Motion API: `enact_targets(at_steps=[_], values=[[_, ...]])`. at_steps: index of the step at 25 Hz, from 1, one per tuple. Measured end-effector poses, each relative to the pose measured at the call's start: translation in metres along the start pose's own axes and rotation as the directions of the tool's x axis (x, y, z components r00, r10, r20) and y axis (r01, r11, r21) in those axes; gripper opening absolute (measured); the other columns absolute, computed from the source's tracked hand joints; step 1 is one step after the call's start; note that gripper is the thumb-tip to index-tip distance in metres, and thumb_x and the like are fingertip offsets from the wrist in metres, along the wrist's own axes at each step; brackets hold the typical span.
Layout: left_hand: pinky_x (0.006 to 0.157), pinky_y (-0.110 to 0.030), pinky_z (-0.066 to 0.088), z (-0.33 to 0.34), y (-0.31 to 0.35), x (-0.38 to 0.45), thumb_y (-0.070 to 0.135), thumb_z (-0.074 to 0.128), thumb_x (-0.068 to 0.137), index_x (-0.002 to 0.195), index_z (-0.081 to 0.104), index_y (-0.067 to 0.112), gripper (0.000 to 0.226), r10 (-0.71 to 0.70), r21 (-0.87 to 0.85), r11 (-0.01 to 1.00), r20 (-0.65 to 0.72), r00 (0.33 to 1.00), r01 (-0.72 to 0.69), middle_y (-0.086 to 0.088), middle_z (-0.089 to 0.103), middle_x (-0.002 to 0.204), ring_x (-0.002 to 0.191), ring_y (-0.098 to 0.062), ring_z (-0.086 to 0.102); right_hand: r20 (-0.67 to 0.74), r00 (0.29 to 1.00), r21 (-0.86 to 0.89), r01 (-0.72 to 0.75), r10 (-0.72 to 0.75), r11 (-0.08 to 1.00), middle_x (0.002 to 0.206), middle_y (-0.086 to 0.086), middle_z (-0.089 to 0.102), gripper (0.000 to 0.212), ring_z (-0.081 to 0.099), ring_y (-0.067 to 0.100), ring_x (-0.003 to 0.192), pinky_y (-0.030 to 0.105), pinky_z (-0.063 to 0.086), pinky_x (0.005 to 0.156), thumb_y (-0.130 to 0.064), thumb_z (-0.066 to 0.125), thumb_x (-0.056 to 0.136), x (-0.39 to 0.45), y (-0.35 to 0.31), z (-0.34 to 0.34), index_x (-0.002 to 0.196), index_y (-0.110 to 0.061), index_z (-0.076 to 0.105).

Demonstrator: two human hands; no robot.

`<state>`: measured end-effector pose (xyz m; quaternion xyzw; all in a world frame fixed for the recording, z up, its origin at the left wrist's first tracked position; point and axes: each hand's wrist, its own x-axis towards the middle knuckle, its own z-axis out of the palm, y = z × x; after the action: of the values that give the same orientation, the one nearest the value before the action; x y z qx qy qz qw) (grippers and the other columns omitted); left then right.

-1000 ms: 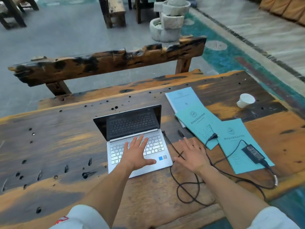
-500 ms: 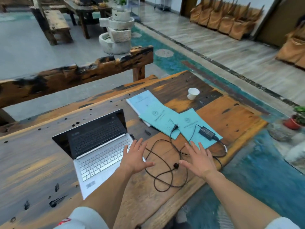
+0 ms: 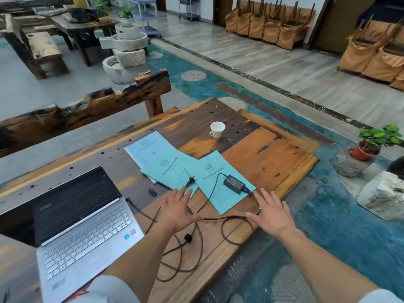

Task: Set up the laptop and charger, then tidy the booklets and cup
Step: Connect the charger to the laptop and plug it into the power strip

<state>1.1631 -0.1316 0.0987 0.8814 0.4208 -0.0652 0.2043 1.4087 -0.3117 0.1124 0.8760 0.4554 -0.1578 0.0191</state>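
At 8 o'clock the laptop (image 3: 74, 217) sits open; both hands, left hand (image 3: 178, 212) and right hand (image 3: 270, 216), spread empty over the cable (image 3: 209, 219). The charger (image 3: 234, 183) lies on 3 scattered booklets (image 3: 172, 165) at 12, with the cup (image 3: 217, 129) beyond, untidied.

1. The laptop (image 3: 83, 228) is silver with a black screen.
2. The booklets (image 3: 168, 162) are pale teal with dark printed emblems.
3. The cup (image 3: 217, 129) is white.
4. The charger (image 3: 234, 183) and its cable are black.
5. The surface (image 3: 269, 158) is dark brown streaked with orange.
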Motion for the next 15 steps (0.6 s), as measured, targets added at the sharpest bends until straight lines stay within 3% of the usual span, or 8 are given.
enact_targets(at_steps=[7, 15], values=[[0.122, -0.050, 0.003, 0.008, 0.035, 0.038, 0.081, 0.045, 0.078, 0.157, 0.009, 0.030, 0.101, -0.144, -0.001, 0.990, 0.011, 0.989, 0.144, 0.005, 0.001, 0.166, 0.152, -0.021, -0.001, 0.036, 0.999, 0.038, 0.006, -0.008, 0.999, 0.165, -0.006, 0.003, 0.080, 0.002, 0.021, 0.152, 0.050, 0.016, 0.120, -0.070, 0.037, 0.090, 0.044, 0.080, -0.004, 0.156, -0.031, 0.012], [0.122, -0.050, 0.010, 0.021, 0.027, 0.055, 0.078, 0.047, 0.080, 0.156, 0.014, 0.028, 0.096, -0.261, 0.004, 0.965, 0.044, 0.964, 0.261, 0.004, 0.008, 0.165, 0.151, -0.018, 0.007, 0.114, 0.991, 0.082, 0.060, -0.069, 0.995, 0.165, -0.005, 0.008, 0.079, 0.008, 0.023, 0.151, 0.049, 0.020, 0.119, -0.067, 0.039, 0.091, 0.084, 0.075, 0.012, 0.156, -0.029, 0.014]])
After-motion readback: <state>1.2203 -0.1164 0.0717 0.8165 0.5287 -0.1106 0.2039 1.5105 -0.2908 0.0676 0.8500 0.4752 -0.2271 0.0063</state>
